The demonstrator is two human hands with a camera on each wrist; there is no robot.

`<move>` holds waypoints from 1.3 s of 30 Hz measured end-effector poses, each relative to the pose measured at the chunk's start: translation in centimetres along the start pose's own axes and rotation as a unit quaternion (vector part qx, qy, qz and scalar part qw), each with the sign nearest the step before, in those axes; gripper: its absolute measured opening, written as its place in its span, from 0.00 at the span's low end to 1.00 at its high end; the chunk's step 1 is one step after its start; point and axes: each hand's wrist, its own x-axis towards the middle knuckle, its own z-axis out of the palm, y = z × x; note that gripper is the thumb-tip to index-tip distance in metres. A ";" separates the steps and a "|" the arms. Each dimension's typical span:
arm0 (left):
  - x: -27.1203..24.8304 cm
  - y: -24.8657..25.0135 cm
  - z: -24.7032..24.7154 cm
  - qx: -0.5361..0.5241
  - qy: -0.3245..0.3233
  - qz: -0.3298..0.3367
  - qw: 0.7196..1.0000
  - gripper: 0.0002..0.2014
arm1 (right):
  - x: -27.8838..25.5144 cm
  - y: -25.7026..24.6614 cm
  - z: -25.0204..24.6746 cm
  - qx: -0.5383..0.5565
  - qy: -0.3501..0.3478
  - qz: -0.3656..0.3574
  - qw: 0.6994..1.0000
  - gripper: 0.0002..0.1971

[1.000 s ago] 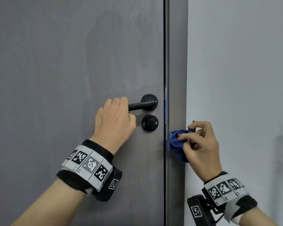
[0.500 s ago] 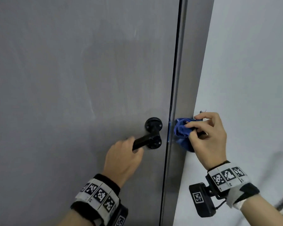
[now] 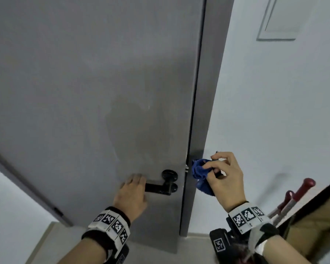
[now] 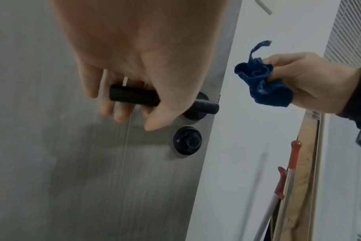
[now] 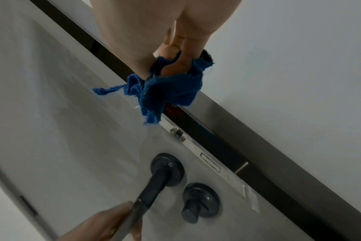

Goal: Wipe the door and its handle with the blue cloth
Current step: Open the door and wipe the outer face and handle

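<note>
The grey door [image 3: 88, 92] stands slightly ajar from its frame [image 3: 208, 111]. My left hand [image 3: 131, 189] grips the black lever handle [image 3: 156, 187], fingers curled round the bar [image 4: 134, 96]. A round black lock knob [image 4: 187, 141] sits below the handle's rose. My right hand [image 3: 225, 176] pinches the crumpled blue cloth [image 3: 199, 171] beside the door's latch edge. In the right wrist view the blue cloth [image 5: 167, 91] hangs over the gap by the edge, above the latch plate [image 5: 210, 160]. Whether it touches the edge is unclear.
A pale wall [image 3: 274, 111] lies right of the frame, with a white panel [image 3: 280, 18] high up. Red-capped poles [image 3: 301, 189] and a wooden board [image 4: 305, 179] lean at the lower right. Pale floor [image 3: 51, 239] shows below the door.
The lever went down, then came back to about level in my left hand, and the door came ajar. The view tilted upward. My right hand kept the cloth at the door's edge.
</note>
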 end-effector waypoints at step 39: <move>-30.3 8.5 1.0 -0.284 0.178 -0.078 0.939 0.14 | -17.2 -10.4 -0.8 0.208 -0.427 -0.022 0.880 0.18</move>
